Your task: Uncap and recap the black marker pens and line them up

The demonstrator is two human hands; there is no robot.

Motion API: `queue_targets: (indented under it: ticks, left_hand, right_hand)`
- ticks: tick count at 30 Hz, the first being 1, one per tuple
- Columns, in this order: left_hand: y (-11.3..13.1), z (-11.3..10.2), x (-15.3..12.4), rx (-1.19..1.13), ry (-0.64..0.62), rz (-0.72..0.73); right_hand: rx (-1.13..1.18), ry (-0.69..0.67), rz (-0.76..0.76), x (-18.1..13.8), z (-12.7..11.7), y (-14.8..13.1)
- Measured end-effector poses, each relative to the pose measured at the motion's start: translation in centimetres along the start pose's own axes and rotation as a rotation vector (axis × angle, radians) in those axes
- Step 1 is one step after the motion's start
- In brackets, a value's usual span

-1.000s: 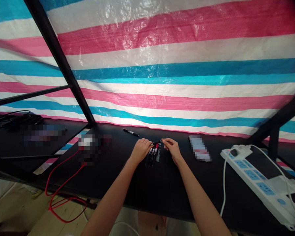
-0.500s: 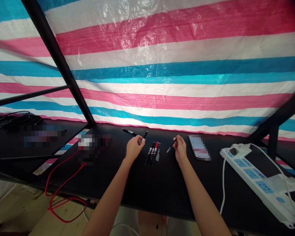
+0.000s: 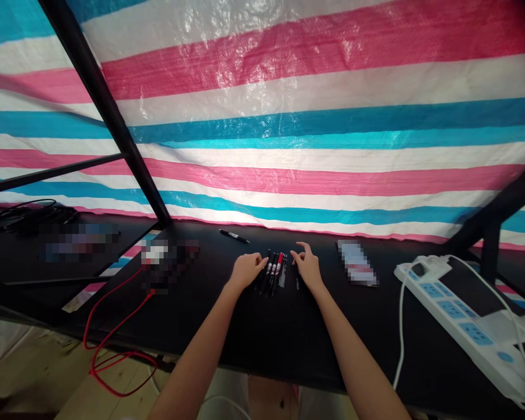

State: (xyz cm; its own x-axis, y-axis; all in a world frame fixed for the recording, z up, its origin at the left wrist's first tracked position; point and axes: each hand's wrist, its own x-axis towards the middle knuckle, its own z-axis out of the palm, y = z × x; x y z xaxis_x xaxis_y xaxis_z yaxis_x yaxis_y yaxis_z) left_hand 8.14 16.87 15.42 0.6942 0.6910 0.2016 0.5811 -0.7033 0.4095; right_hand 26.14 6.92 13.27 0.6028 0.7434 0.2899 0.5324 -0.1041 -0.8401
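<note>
On the black table, a row of pens point(image 3: 273, 269) lies side by side, one with a red cap, next to some thin refill-like sticks point(image 3: 283, 271). My left hand point(image 3: 247, 269) is at the row's left edge, thumb and finger closed on a black pen point(image 3: 268, 256) laid along the others. To the right of the row, my right hand point(image 3: 308, 268) has its index finger stretched out, apart from the thumb. Just under its fingers lies a thin dark stick with a clear end point(image 3: 297, 280), partly hidden. Farther back, a single black pen point(image 3: 235, 236) lies alone.
A phone point(image 3: 356, 262) lies right of my hands, and a white power strip point(image 3: 455, 318) with plugs beyond it. Left are blurred objects point(image 3: 170, 262) with a red cable point(image 3: 98, 309). Black metal posts point(image 3: 109, 111) and a striped tarp point(image 3: 289, 181) stand behind.
My left hand has moved right and down, bringing its pen to the row. The right hand has come left and lowered its stick to the table, its fingers spreading.
</note>
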Motion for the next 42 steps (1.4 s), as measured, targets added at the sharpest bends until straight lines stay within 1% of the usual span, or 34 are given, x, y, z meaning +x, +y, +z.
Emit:
queue_targets:
  ticks: [3,6,13,24,26,30,32,34,36,38,42]
  left_hand:
    - [0.1,-0.2,0.0,-0.040,-0.030,0.042]
    - [0.1,-0.3,-0.1,-0.051,-0.032,0.044]
    - [0.0,-0.1,0.0,-0.042,-0.040,0.050]
    - [-0.1,0.4,0.2,0.055,-0.040,-0.015]
    - [-0.4,0.5,0.4,0.102,-0.001,-0.035]
    - [-1.6,0.4,0.8,0.216,0.177,-0.064]
    - [-2.3,0.3,1.0,0.267,0.231,-0.116]
    - [-2.8,0.3,1.0,0.314,0.268,-0.181]
    - [-3.3,0.4,1.0,0.349,0.307,-0.210]
    - [-3.8,0.6,1.3,0.365,0.327,-0.207]
    - [-5.2,0.8,2.6,0.348,0.308,-0.168]
  right_hand:
    - [-0.037,-0.010,-0.019,-0.1,0.2,-0.2]
    - [-0.087,-0.019,-0.036,-0.1,0.3,-0.2]
    - [-0.262,-0.097,-0.044,-0.4,0.2,-0.9]
    - [-0.292,-0.152,-0.045,-0.7,0.0,-1.5]
    - [-0.297,-0.144,-0.041,-0.7,0.0,-1.4]
    - [-0.279,-0.123,-0.014,-0.6,0.0,-1.4]
    - [-0.255,-0.130,-0.013,-0.6,-0.1,-1.4]
    - [-0.234,-0.136,-0.022,-0.5,-0.1,-1.3]
    - [-0.219,-0.133,-0.028,-0.4,-0.1,-1.2]
    - [-0.199,-0.122,-0.033,-0.3,0.0,-1.0]
    - [-0.158,-0.090,-0.052,-0.1,0.1,-0.4]
